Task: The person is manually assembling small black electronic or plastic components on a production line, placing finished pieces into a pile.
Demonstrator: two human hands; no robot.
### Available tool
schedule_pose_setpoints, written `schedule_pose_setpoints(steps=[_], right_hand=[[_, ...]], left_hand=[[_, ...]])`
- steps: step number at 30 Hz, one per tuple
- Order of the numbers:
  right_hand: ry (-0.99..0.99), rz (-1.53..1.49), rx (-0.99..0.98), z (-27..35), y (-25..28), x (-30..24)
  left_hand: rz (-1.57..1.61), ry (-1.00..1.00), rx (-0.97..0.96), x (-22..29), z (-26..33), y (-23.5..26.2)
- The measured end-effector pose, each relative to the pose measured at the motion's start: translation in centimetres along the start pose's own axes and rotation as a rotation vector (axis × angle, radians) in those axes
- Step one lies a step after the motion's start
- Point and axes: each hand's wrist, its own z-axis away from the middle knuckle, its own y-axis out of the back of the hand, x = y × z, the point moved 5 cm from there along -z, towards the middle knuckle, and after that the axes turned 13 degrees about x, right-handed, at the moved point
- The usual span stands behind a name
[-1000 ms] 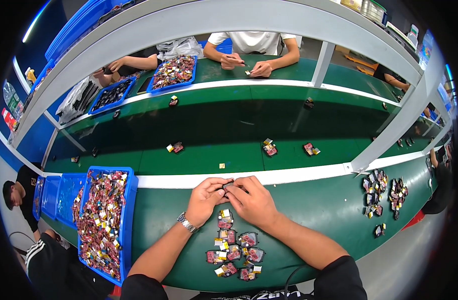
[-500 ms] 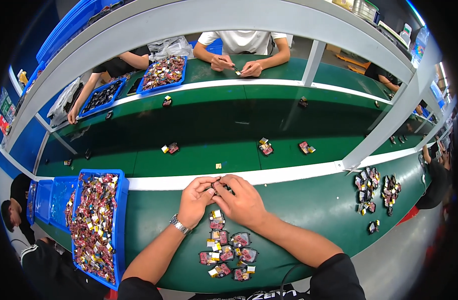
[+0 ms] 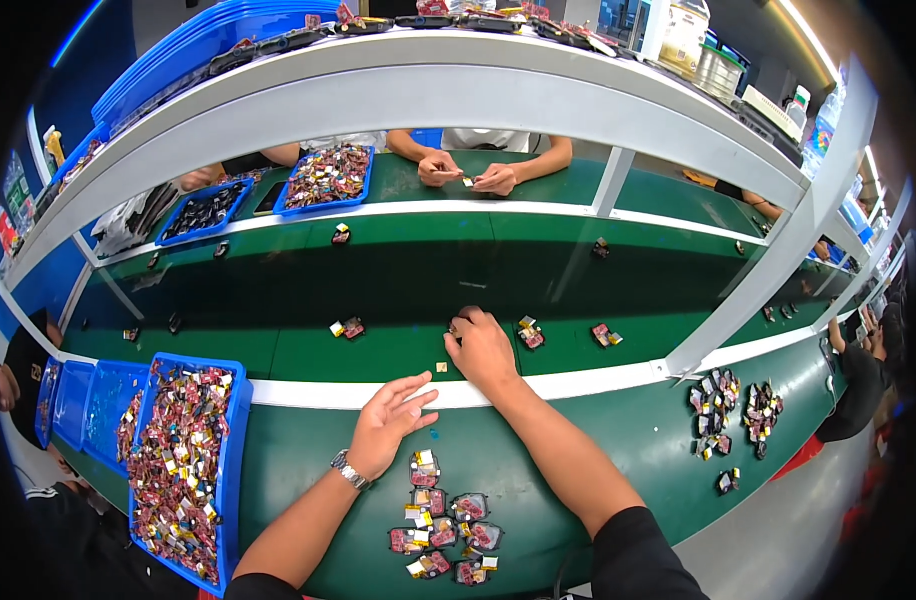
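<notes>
My right hand [image 3: 483, 352] reaches over the white rail onto the green belt, its fingers curled down around a small dark electronic unit [image 3: 455, 326], mostly hidden beneath them. On the near side of the rail, my left hand [image 3: 386, 425] hovers over the green worktop with fingers apart and nothing in it. A small pale square piece [image 3: 441, 367] lies on the belt just below my right hand. Between my forearms, several electronic units [image 3: 443, 530] with red boards, black frames and white-and-yellow parts lie in a cluster on the worktop.
At left stands a blue tray [image 3: 240, 440] heaped with red boards. Further electronic units [image 3: 531, 333] lie along the belt; more clusters [image 3: 715, 405] sit at right. A grey shelf frame [image 3: 428, 95] spans overhead. Across the belt a person's hands [image 3: 468, 178] hold a small piece.
My hands have parted: the right has moved forward onto the belt, while the left has opened and stays by the rail. The view has tilted up slightly, showing more of the shelf.
</notes>
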Motion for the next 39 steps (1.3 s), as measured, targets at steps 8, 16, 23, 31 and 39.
schedule_pose_setpoints(steps=[8,16,23,31,39], right_hand=[[-0.148,0.211,0.175,2.4,7.9,5.8],[-0.344,0.053,0.150,3.0,9.1,8.3],[0.149,-0.547,-0.144,4.0,11.0,-4.0],[0.223,-0.605,-0.330,6.1,9.1,-6.3],[0.135,-0.436,0.066,6.1,8.8,-8.1]], left_hand=[[-0.060,-0.010,0.018,0.8,0.6,0.9],[-0.092,0.028,0.015,0.1,0.1,0.1],[-0.012,0.215,-0.078,-0.5,-0.1,1.7],[-0.194,0.236,-0.190,-0.6,0.2,0.8],[-0.077,0.220,-0.051,0.4,0.5,0.4]])
